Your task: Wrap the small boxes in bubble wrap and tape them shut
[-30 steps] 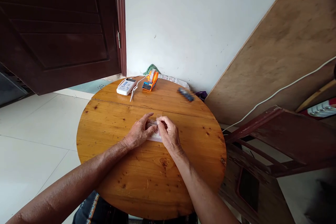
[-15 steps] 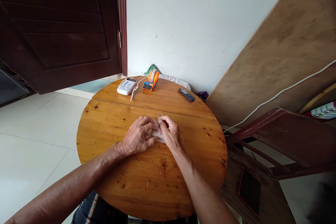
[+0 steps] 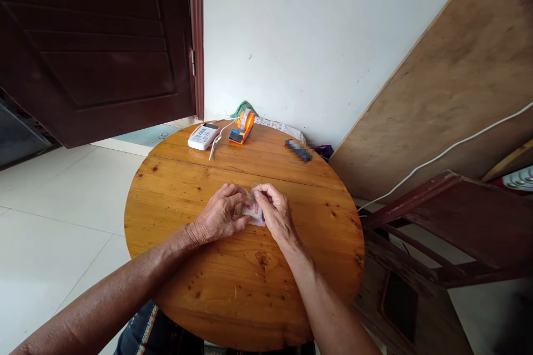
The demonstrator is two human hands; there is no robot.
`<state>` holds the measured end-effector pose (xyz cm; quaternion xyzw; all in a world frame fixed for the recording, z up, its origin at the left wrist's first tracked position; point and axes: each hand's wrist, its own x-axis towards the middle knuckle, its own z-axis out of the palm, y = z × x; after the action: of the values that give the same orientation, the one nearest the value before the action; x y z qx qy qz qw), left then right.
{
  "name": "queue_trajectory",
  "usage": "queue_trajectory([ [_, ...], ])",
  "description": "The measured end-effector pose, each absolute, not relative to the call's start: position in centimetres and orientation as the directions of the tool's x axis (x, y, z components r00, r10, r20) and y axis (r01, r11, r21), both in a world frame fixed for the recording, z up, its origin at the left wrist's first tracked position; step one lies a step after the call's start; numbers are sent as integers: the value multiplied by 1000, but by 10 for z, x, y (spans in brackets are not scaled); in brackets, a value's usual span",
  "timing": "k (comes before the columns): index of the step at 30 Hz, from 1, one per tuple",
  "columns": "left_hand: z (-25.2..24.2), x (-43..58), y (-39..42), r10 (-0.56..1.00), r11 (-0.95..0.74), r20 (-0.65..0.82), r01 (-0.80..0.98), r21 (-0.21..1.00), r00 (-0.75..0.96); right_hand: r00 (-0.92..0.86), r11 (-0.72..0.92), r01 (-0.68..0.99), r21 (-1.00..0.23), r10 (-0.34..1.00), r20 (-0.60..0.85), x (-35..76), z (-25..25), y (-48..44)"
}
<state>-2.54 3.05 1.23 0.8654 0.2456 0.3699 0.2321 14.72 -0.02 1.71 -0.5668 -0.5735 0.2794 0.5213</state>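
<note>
A small clear plastic packet (image 3: pixel 255 214) with pinkish-red marks lies on the round wooden table (image 3: pixel 233 283), between my two hands. My left hand (image 3: pixel 225 212) rests on the table with its fingers curled over the packet's left side, gripping it. At the packet's upper right, the thumb and fingers of my right hand (image 3: pixel 275 206) are pinched together on its clear edge. My fingers cover part of the packet, and what it contains is hard to make out.
Toward the back of the table stand a white box-shaped device (image 3: pixel 204 136) with a cord, an orange tape dispenser (image 3: pixel 242 127) and a blurred dark object (image 3: pixel 298 150). A green bag (image 3: pixel 244 107) sits by the wall. A dark red wooden chair (image 3: pixel 458 227) is at the right.
My right hand has shifted slightly right along the packet, so more of its red-marked surface shows. My left hand stays nearly where it was. The view has tilted a little.
</note>
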Motion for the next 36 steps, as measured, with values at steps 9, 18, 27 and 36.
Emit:
queue_trajectory([
  [9, 11, -26, 32, 614, -750, 513, 240, 617, 600, 141, 211, 363, -907, 950, 278, 148, 20, -5],
  [18, 9, -24, 32, 645, -722, 502, 243, 648, 576, 67, 189, 384, -904, 970, 232, 152, 28, -16],
  [27, 8, -24, 31, 677, -703, 489, 289, 649, 550, -83, 323, 496, -806, 942, 326, 162, 31, -17],
  [36, 13, -25, 30, 638, -722, 472, 259, 642, 608, -93, 302, 508, -807, 950, 297, 163, 36, -21],
])
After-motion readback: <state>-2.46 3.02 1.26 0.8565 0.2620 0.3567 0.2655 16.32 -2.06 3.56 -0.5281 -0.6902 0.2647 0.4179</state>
